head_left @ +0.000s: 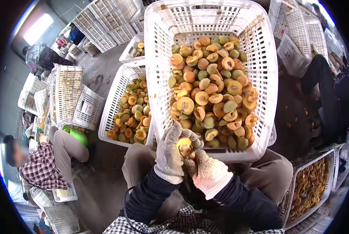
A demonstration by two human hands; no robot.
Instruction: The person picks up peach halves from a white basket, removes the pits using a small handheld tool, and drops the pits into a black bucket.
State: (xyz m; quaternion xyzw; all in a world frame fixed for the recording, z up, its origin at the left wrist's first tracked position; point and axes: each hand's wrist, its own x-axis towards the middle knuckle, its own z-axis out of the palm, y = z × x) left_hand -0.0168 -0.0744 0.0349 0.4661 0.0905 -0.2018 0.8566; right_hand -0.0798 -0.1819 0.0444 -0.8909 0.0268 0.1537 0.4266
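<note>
An apricot (185, 146) with its cut face and brown centre turned up sits in my gloved left hand (169, 150), whose fingers wrap around it. My gloved right hand (208, 171) is closed, its fingertips against the lower edge of that apricot. Whatever the right fingers pinch is hidden. Just beyond both hands, a white plastic crate (269, 78) tilts towards me at my knees. Halved apricots (201, 98), orange and green, fill its lower part, several with the pit showing.
Another white crate (111, 117) of apricot halves stands on the left, beside a smaller crate (124, 57). At the lower right is a crate (290, 202) of orange pieces. A person (45, 163) sits on the left near a green bucket (77, 135). Dark-clothed legs (320, 93) show on the right.
</note>
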